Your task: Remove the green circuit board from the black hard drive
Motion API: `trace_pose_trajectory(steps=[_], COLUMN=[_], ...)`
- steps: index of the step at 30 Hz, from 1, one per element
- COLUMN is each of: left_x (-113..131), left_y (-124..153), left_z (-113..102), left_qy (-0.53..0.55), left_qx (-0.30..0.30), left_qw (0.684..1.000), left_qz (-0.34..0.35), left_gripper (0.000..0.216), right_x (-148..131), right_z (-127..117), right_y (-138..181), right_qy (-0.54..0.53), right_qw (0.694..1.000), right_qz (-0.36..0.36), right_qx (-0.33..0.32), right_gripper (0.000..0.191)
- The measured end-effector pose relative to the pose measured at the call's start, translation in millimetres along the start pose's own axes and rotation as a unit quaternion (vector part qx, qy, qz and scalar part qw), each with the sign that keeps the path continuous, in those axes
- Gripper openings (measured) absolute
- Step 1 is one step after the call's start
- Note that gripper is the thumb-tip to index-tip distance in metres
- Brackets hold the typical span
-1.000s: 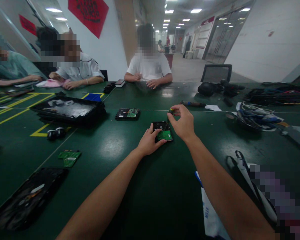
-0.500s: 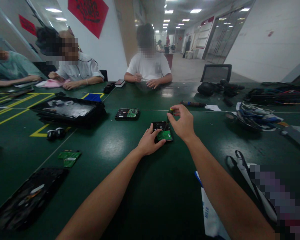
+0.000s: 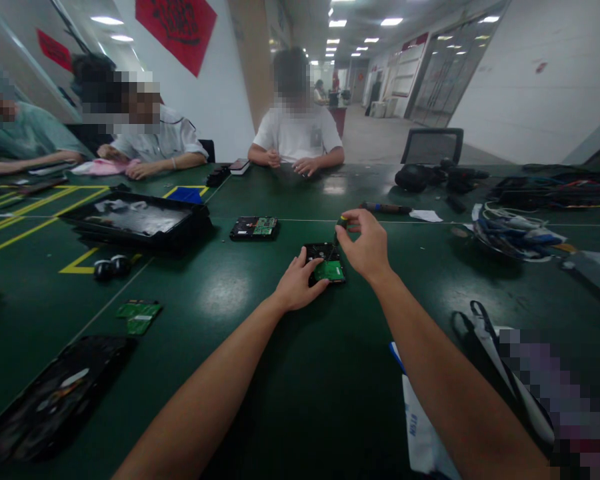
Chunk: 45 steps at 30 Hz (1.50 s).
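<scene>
A hard drive (image 3: 330, 271) with a green circuit board lies flat on the dark green table. My left hand (image 3: 300, 283) grips it from the left and near side, thumb and fingers at its edges. Above its far right part, my right hand (image 3: 365, 241) pinches a screwdriver (image 3: 341, 225) by its dark handle with a yellow top. The screwdriver's thin shaft slants down toward the drive; whether its tip sits in a screw is too small to tell. A second hard drive (image 3: 255, 228) rests farther off to the left, with nothing touching it.
At left are a stack of black trays (image 3: 140, 223), loose green circuit boards (image 3: 141, 316) and a large black drive casing (image 3: 55, 397). Bundled cables (image 3: 515, 230) and another screwdriver (image 3: 385, 208) lie at right. Across the table sits a person (image 3: 297, 133); others sit at left.
My hands and the hard drive stay in nearly the same place. The screwdriver's shaft shows slightly differently. A hand of the person across has lowered a little.
</scene>
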<state>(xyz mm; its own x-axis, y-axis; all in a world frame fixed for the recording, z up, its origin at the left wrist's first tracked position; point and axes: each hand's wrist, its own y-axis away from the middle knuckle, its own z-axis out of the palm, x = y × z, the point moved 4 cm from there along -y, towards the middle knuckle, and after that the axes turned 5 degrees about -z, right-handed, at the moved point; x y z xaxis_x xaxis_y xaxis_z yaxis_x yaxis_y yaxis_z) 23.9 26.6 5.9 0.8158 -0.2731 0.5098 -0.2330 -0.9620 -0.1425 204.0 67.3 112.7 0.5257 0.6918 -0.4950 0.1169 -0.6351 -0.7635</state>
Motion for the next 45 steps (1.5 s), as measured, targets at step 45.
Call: trace_pose_trajectory(steps=[45], left_x=[-0.6], left_y=[-0.5], left_z=[-0.7], left_qy=[0.006], left_qx=[-0.006], left_qw=[1.000], left_qz=[0.002], left_gripper=[0.069], right_x=[-5.3], right_z=[-2.4], right_y=[0.4], right_qy=[-0.001], right_qw=[1.000], right_qz=[-0.008], right_qx=[-0.014], right_gripper=[0.023])
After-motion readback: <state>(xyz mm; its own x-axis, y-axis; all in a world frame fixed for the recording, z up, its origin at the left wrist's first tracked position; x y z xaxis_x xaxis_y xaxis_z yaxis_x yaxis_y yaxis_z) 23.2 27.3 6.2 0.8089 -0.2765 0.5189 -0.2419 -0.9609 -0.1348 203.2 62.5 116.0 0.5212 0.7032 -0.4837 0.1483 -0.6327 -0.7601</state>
